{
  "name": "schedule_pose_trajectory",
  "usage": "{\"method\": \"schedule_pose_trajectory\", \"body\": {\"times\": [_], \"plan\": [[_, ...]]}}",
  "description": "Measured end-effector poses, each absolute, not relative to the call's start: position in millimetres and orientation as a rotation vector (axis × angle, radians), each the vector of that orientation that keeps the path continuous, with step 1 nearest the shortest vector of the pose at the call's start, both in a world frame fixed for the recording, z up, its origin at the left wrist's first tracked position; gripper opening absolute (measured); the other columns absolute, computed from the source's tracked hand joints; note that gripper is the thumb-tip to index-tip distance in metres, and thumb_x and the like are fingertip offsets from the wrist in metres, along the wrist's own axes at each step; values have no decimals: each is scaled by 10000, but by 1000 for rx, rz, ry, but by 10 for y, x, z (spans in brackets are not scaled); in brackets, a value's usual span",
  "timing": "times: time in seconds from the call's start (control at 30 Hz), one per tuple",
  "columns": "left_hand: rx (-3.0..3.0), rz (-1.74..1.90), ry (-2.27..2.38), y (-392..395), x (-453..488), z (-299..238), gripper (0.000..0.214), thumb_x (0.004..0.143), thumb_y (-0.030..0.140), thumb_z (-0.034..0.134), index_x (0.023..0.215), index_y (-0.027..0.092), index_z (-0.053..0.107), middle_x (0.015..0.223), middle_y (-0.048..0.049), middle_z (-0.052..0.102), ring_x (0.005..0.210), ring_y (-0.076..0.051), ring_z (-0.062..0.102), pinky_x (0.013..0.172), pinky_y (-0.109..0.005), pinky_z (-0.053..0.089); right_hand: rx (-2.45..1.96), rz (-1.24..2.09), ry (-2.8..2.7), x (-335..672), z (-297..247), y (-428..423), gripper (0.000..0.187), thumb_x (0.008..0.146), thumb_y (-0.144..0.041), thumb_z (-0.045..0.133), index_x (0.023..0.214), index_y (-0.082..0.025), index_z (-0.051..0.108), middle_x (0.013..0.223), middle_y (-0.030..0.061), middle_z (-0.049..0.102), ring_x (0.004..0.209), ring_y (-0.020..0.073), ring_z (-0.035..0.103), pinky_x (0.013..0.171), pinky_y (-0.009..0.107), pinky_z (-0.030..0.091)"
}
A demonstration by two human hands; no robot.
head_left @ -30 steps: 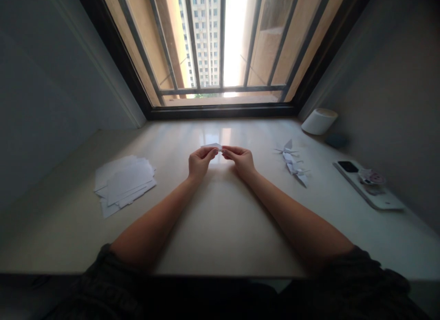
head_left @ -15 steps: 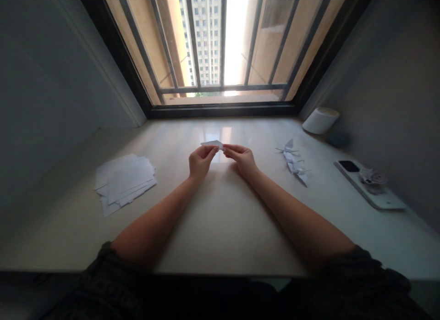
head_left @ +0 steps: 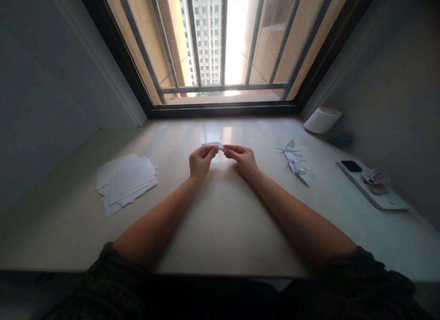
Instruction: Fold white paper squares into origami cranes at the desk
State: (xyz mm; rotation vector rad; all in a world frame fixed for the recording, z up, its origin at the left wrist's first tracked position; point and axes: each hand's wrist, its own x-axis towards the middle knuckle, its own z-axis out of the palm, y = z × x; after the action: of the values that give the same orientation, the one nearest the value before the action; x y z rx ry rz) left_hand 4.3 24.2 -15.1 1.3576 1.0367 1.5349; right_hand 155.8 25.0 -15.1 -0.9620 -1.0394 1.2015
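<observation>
A small folded piece of white paper (head_left: pixel 213 145) is held just above the pale table (head_left: pixel 220 219), in the middle and towards the window. My left hand (head_left: pixel 200 161) pinches its left part with thumb and fingers closed. My right hand (head_left: pixel 242 158) pinches its right end, fingertips meeting those of the left hand. Both forearms stretch over the table towards the paper. Most of the paper is hidden behind the fingers.
A loose stack of white sheets (head_left: pixel 124 181) lies at the left. Several folded paper figures (head_left: pixel 295 163) lie to the right of my hands. Farther right are a phone (head_left: pixel 371 189) with a small object on it, and a white roll (head_left: pixel 321 120) near the barred window (head_left: pixel 223 49).
The hands and the paper have stayed almost in place; the fingers have shifted only slightly on the paper. The view has drifted a little.
</observation>
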Motion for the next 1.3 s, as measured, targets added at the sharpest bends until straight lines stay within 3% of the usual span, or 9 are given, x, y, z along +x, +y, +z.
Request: {"method": "schedule_pose_trajectory", "body": {"times": [0.57, 0.73, 1.3], "plan": [[1311, 1604, 938, 233, 80, -143, 236, 711, 375, 758, 852, 187, 741, 854, -46, 731, 807, -161, 668, 815, -325, 531, -886, 1270, -978, 1555, -140, 247, 286, 527, -349, 859, 777, -240, 775, 773, 24, 755, 715, 151, 667, 782, 330, 524], [1361, 1614, 952, 225, 71, -124, 249, 701, 393, 761, 839, 187, 737, 871, -51, 734, 838, -176, 675, 835, -339, 533, -944, 1240, -992, 1546, -107, 229, 342, 536, -428, 843, 798, -219, 774, 794, 44, 755, 727, 171, 668, 787, 352, 538], [1306, 1599, 989, 222, 79, -119, 259, 711, 410, 751, 831, 181, 735, 827, -50, 730, 765, -164, 671, 764, -326, 541, -932, 1265, -1011, 1555, -115, 233, 329, 538, -426, 841, 788, -225, 770, 781, 31, 750, 699, 153, 647, 770, 341, 534]]}}
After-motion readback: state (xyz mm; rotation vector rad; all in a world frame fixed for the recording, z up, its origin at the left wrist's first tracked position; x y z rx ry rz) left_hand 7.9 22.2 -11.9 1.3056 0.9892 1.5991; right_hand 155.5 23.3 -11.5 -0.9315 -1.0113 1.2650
